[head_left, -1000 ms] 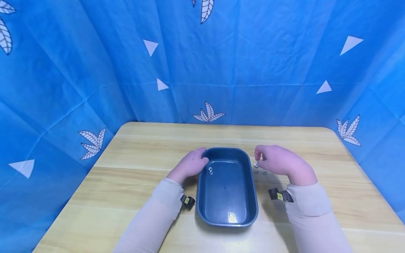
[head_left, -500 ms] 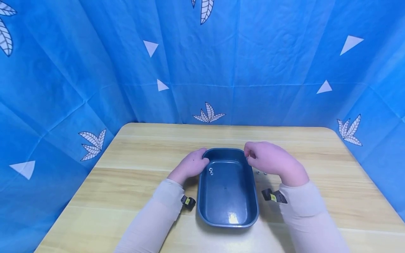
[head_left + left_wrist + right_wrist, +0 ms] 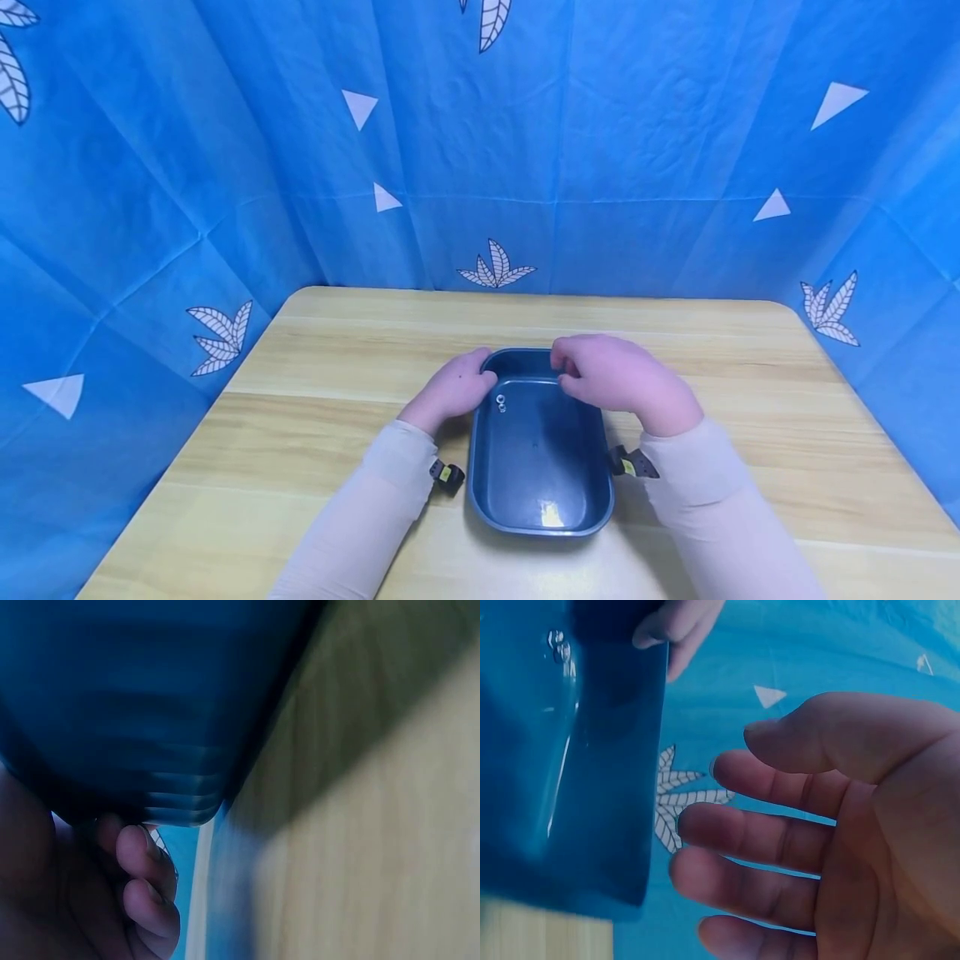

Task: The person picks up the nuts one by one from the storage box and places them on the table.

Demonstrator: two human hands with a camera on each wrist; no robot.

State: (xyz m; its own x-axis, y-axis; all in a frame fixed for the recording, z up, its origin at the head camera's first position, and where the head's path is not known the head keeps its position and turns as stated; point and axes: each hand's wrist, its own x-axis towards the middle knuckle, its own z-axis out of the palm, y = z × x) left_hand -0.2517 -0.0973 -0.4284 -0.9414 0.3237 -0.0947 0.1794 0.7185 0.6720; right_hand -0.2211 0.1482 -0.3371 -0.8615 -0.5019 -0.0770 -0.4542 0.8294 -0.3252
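A dark blue plastic tray [image 3: 536, 467] with rounded corners lies on the table. My left hand [image 3: 453, 387] grips its far left rim, thumb inside and fingers curled against the outer wall, as the left wrist view shows. Inside, near that hand, sit two small metal nuts [image 3: 501, 403]. Over the tray's far right corner hovers my right hand [image 3: 618, 375]. Thumb and index finger stand slightly apart, and the other fingers are relaxed and spread in the right wrist view. No nut shows between these fingers [image 3: 712, 825].
The pale wooden table [image 3: 360, 358] extends around the tray on all sides. A blue curtain [image 3: 637, 167] with white leaves and triangles hangs behind and beside it. Both wrists wear black strap devices [image 3: 636, 462].
My right hand has moved left, from small nuts on the table to above the tray, and its thumb and index finger have parted. The left hand stays on the rim.
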